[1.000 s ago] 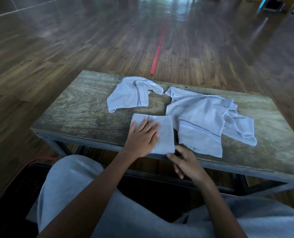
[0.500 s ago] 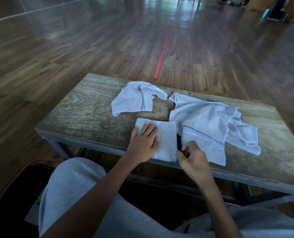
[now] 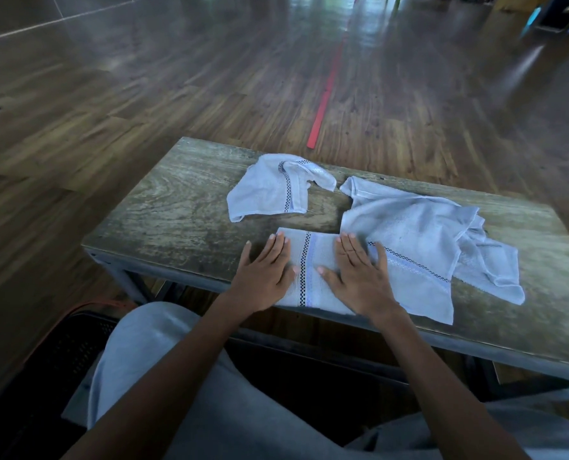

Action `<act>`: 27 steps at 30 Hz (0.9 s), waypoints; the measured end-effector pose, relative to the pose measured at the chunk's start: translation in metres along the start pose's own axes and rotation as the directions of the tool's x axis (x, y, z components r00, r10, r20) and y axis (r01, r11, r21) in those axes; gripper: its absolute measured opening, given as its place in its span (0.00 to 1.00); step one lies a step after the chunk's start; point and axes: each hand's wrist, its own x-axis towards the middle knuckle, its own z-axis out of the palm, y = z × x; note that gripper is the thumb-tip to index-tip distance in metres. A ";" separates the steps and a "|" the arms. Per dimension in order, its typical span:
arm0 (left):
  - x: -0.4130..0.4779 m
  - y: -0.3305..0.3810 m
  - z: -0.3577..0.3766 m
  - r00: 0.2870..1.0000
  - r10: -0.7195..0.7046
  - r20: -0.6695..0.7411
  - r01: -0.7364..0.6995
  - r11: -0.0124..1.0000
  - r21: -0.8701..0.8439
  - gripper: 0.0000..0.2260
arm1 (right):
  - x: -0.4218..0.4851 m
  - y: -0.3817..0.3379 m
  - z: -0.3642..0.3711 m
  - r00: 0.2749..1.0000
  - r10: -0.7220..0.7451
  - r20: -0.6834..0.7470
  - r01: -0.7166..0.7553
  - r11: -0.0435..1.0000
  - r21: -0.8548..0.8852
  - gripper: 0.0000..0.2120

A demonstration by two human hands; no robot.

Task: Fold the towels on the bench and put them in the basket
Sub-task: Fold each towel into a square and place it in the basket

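Left hand (image 3: 263, 273) and right hand (image 3: 359, 277) lie flat, fingers straight, pressing the folded towel (image 3: 313, 260) beneath them at the desk (image 3: 177, 220) edge. The basket (image 3: 54, 360) sits below, left of the left hand, likely the nearer one.

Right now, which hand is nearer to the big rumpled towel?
Right. The right hand rests at the left edge of the big rumpled towel; the left hand lies farther left, on the folded towel.
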 end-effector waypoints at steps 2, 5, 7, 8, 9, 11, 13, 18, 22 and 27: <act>-0.005 -0.006 0.000 0.999 -0.028 0.021 0.029 0.997 -0.068 0.29 | -0.001 0.003 -0.003 0.999 0.035 0.026 -0.034 0.999 -0.028 0.50; -0.012 -0.014 0.000 0.995 -0.090 0.045 0.097 0.977 -0.190 0.30 | -0.005 0.008 -0.002 0.994 0.102 -0.048 -0.104 0.993 -0.060 0.44; -0.014 -0.012 -0.005 0.992 -0.127 -0.011 0.118 0.949 -0.291 0.28 | -0.006 0.011 -0.001 0.974 0.135 -0.181 -0.141 0.990 -0.025 0.36; -0.015 -0.009 -0.009 0.988 -0.149 -0.039 0.128 0.932 -0.339 0.28 | -0.007 0.012 -0.003 0.964 0.156 -0.214 -0.159 0.987 0.002 0.33; -0.015 -0.004 -0.013 0.984 -0.172 -0.052 0.141 0.916 -0.377 0.28 | -0.009 0.012 -0.004 0.960 0.175 -0.217 -0.174 0.984 0.023 0.32; -0.014 0.007 -0.019 0.978 -0.200 -0.066 0.157 0.902 -0.403 0.30 | -0.010 0.007 -0.010 0.962 0.210 -0.175 -0.208 0.978 0.032 0.32; -0.010 0.014 -0.020 0.966 -0.243 -0.085 0.183 0.881 -0.436 0.30 | -0.010 0.001 -0.015 0.964 0.241 -0.110 -0.241 0.970 0.020 0.31; -0.004 0.018 -0.017 0.923 -0.384 -0.002 0.267 0.646 -0.715 0.26 | -0.004 -0.005 -0.021 0.923 0.374 0.087 -0.384 0.895 0.228 0.23; -0.014 0.028 -0.022 0.917 -0.398 -0.004 0.232 0.543 -0.807 0.25 | -0.005 -0.006 -0.027 0.887 0.408 0.214 -0.460 0.811 0.362 0.19; -0.029 0.033 -0.017 0.872 -0.482 0.083 0.244 0.282 -0.928 0.25 | -0.011 -0.008 -0.031 0.889 0.381 0.255 -0.457 0.776 0.435 0.20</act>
